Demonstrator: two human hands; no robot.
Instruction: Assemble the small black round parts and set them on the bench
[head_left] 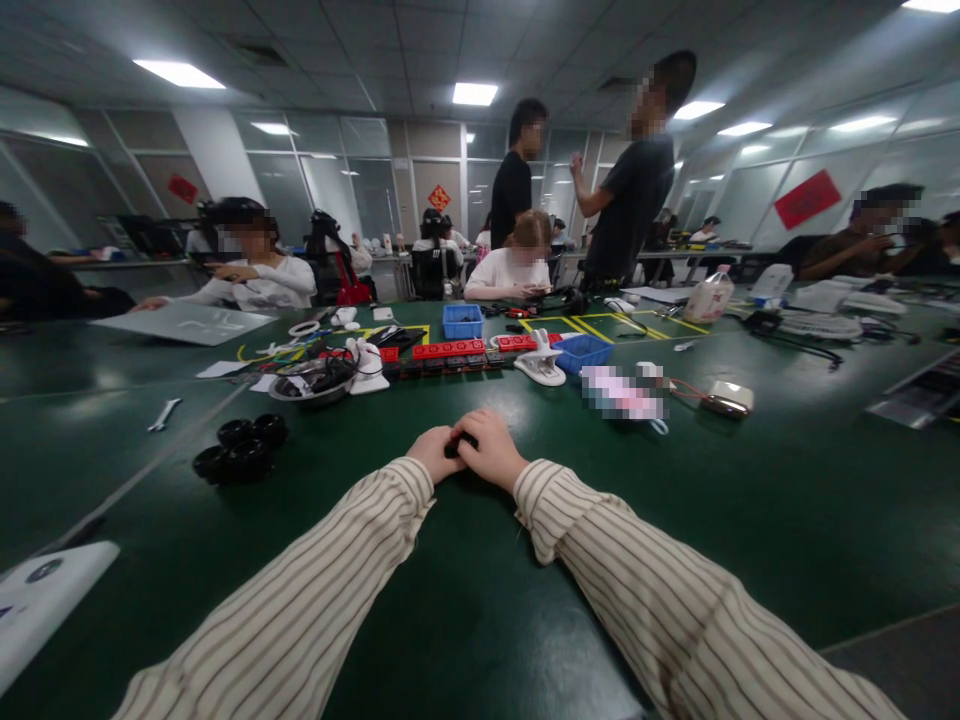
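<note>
My left hand (433, 450) and my right hand (491, 447) rest together on the dark green table (750, 520), both in striped sleeves. Their fingers are curled around a small black object (459, 444) held between them; only a sliver of it shows, so I cannot name it. To the left lie three black wheels (241, 447) in a cluster, apart from my hands. A silver wrench (163, 414) lies further left.
Beyond my hands are a bowl of black parts (311, 381), red strips (448, 349), two blue bins (462, 321) and a white clamp (541, 364). A white sheet (41, 600) lies at the near left. Several people sit or stand at the far side.
</note>
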